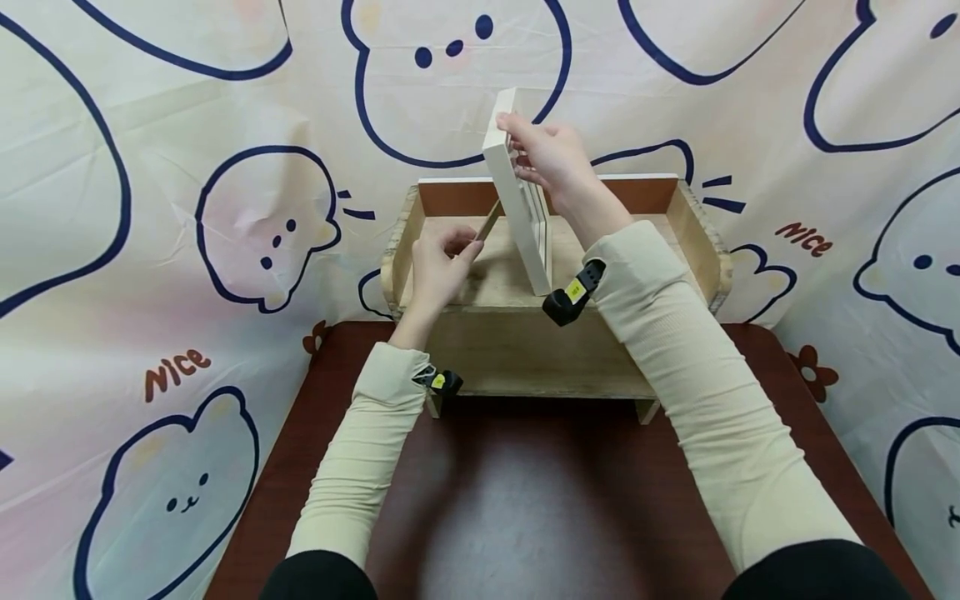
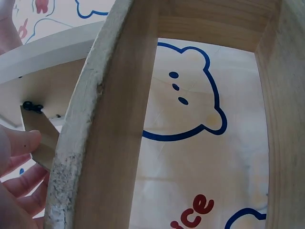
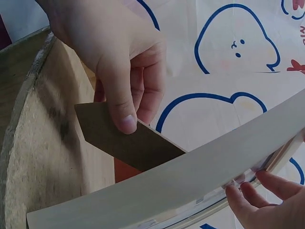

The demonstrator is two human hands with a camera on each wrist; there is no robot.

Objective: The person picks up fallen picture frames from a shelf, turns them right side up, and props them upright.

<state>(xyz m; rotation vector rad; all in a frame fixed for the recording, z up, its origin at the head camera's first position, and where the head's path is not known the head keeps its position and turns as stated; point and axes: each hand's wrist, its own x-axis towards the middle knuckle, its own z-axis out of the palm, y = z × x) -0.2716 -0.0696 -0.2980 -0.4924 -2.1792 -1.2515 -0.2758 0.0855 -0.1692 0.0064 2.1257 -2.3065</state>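
A white picture frame (image 1: 517, 196) stands on edge, leaning slightly, on the wooden shelf (image 1: 540, 354). Near its top, my right hand (image 1: 555, 158) grips it, thumb on the white edge and fingers at the front side. Behind the frame, my left hand (image 1: 441, 262) pinches the brown stand leg (image 3: 128, 143), which is angled out from the back. A small black hinge (image 2: 33, 107) joins the leg to the backing in the left wrist view. The frame's front is mostly turned away from the head view.
The shelf has raised side panels (image 1: 705, 237) and a reddish-brown back strip (image 1: 637, 196). It stands on short legs on a dark red-brown table (image 1: 540, 517). A printed cloth with bear drawings (image 1: 247, 225) hangs behind and at both sides.
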